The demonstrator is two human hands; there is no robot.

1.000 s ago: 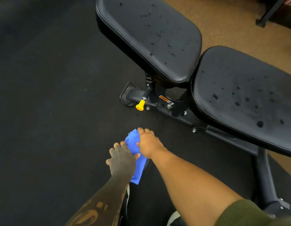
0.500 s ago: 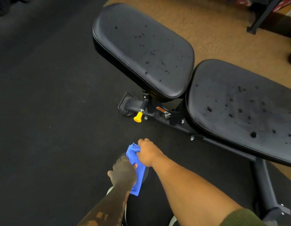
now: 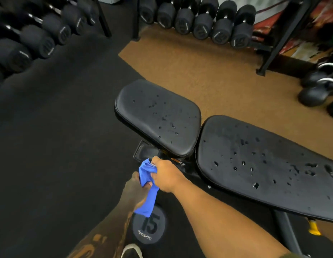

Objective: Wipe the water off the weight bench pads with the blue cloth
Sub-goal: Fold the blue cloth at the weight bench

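Both hands meet at lower centre of frame w/ the blue cloth (image 3: 146, 185) bunched between them. Right hand (image 3: 166, 175) has its fingers curled tight round the upper part of the cloth; a crumpled fold sticks out above the knuckles. Left hand (image 3: 134, 190), lower and to the left, grips the cloth's middle w/ fingers closed on it, thumb side partly hidden by fabric. The cloth's loose tail hangs below both hands, ending over a dumbbell head (image 3: 149, 227) marked "15" on the floor at bottom centre.

Cloth is off the pads, just in front of the bench frame under the seat pad (image 3: 158, 116). Seat pad sits at centre frame, black, dotted w/ water drops mostly on its right half. Back pad (image 3: 264, 164) runs from centre right to the right edge, also black, w/ more and bigger drops across it. Narrow gap between the two pads. Neither hand touches either surface.

Racked dumbbells (image 3: 197, 19) line the top of frame; kettlebells (image 3: 318, 88) sit on the tan floor at upper right.
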